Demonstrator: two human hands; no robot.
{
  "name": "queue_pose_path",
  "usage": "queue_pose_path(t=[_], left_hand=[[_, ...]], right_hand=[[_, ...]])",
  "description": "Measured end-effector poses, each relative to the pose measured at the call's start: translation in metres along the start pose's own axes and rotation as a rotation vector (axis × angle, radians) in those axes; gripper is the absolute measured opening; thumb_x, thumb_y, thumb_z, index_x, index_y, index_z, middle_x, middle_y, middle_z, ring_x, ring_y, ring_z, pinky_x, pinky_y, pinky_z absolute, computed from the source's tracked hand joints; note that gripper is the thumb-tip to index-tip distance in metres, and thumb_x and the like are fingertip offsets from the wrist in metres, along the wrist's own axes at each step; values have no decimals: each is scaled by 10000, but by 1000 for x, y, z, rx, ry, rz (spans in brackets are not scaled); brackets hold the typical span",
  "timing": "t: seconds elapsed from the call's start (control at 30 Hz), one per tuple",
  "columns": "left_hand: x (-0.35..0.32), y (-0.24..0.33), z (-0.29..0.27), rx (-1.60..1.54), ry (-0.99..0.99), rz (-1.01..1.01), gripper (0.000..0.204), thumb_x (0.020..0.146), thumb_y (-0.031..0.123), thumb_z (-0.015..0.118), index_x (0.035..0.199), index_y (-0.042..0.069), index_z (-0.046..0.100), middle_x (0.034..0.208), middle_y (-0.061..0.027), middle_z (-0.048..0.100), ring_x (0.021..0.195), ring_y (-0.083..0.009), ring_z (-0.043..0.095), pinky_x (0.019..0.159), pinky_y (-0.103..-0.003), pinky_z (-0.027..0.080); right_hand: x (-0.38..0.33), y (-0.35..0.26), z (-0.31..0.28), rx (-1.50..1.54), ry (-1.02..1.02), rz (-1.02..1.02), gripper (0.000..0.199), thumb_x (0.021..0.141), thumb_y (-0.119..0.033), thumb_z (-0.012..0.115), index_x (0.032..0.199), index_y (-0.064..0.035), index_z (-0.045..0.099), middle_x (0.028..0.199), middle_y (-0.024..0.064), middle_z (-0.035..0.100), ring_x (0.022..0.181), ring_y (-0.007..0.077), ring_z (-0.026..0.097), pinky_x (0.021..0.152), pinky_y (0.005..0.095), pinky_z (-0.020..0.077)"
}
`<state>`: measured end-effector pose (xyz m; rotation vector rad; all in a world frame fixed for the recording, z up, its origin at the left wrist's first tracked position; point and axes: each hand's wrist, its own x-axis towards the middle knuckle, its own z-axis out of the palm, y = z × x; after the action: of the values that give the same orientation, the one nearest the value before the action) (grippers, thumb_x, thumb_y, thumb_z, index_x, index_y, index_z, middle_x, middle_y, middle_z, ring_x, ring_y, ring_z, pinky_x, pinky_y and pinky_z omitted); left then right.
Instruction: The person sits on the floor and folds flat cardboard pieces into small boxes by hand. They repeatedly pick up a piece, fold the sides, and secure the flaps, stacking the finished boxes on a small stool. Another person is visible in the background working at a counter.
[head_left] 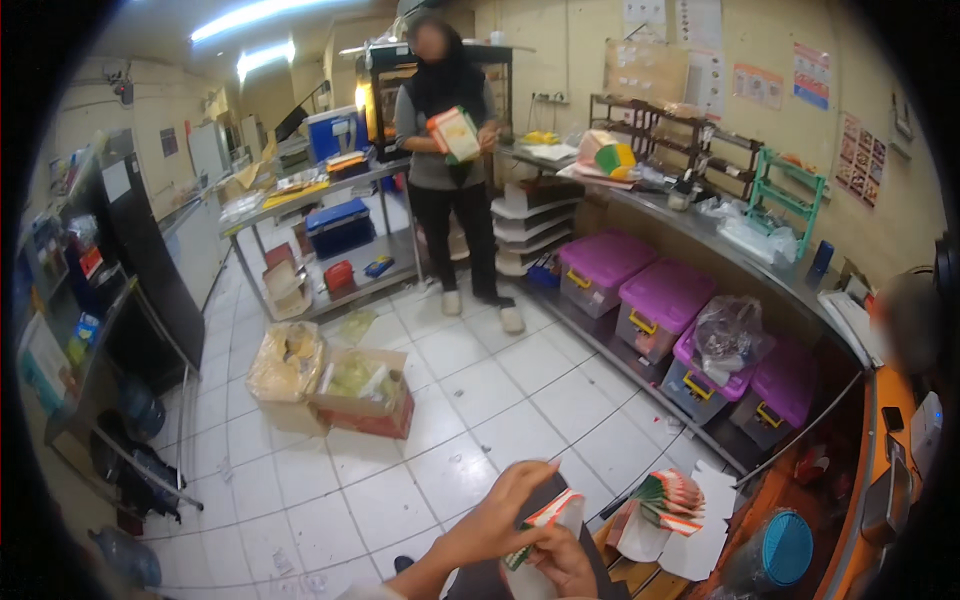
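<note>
A small paper food packet (562, 512), white with orange and green print, is held upright low in the picture, over my dark lap. My right hand (562, 562) wraps round its lower part. My left hand (497, 520) is curved about its left side, with fingers bent over the top and thumb against it; part of that grip is hidden. To the right, a fanned stack of like-coloured packets (668, 500) rests beside white card (706, 520) on a slatted wooden surface (632, 574).
A co-worker (447, 120) stands ahead holding similar printed cartons (456, 134). Open cardboard boxes (365, 402) stand on the tiled floor. Purple-lidded bins (655, 300) line the shelf under the right-hand counter (690, 215). A blue round lid (787, 547) is at lower right.
</note>
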<state>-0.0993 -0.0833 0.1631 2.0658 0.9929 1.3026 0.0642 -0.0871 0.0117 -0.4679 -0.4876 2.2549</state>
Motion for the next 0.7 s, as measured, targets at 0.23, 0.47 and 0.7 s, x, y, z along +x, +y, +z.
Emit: queue_pose_path(t=[0.23,0.47,0.7], left_hand=[[43,78,-19,13,213,529,559,626,213,782,1072,38,495,776,-20,617,586,-203,553,545,-304,417],[1,5,19,116,-32,-94,804,793,359,626,1376,20,188,1338,-205,293,1192,-324,372,960,-361,339],[-35,-19,44,-381,-350,-456,627,892,477,411,1334,44,306,1297,-160,399,1146,-293,461,961,-348,361]], right_hand=[[-20,2,17,-134,25,92,293,771,41,552,1063,42,531,915,99,599,730,166,592,578,259,480],[-34,-14,41,-144,237,-301,317,738,70,577,1049,48,522,948,94,589,792,165,585,679,264,479],[-20,-10,43,-31,53,-299,366,712,17,661,1040,-51,514,915,38,567,831,153,567,621,300,473]])
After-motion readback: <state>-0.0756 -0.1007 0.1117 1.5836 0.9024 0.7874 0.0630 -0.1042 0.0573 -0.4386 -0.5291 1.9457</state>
